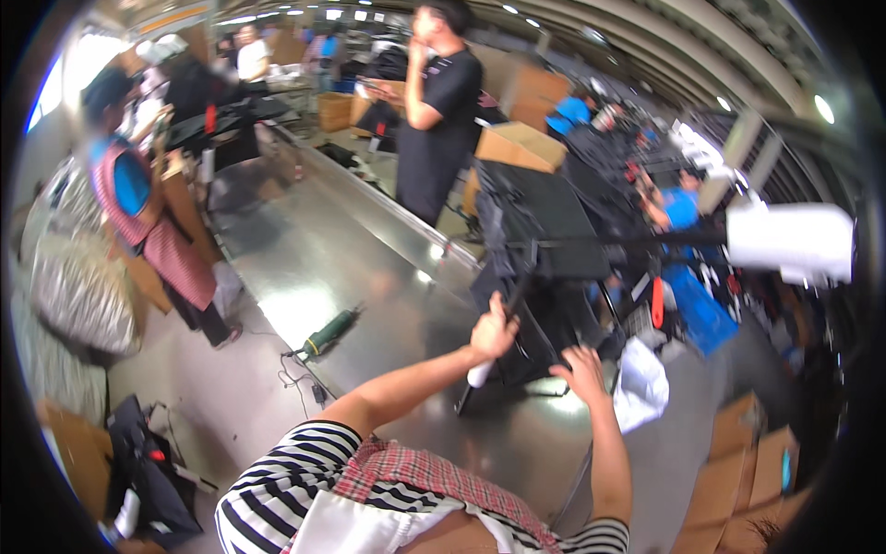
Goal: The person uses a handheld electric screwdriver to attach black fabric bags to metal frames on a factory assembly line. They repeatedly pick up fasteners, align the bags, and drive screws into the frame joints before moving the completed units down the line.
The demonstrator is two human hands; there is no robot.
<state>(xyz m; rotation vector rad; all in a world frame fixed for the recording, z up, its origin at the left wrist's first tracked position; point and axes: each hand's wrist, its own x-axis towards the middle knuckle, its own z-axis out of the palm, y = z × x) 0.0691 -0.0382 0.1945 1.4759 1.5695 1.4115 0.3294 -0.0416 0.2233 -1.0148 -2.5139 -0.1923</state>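
Head view, looking down: the left hand point(492, 334) is closed in a fist around a slim white-handled black tool point(503, 323), whose long axis runs from the fist up and slightly right against the black garment point(540, 231) draped over a frame. The right hand point(583, 371) lies just beside it, lower right, fingers loosely spread at the cloth's lower edge; whether it touches is unclear. Both work over a long shiny steel table point(341, 249), where a green power tool point(328, 335) rests well left.
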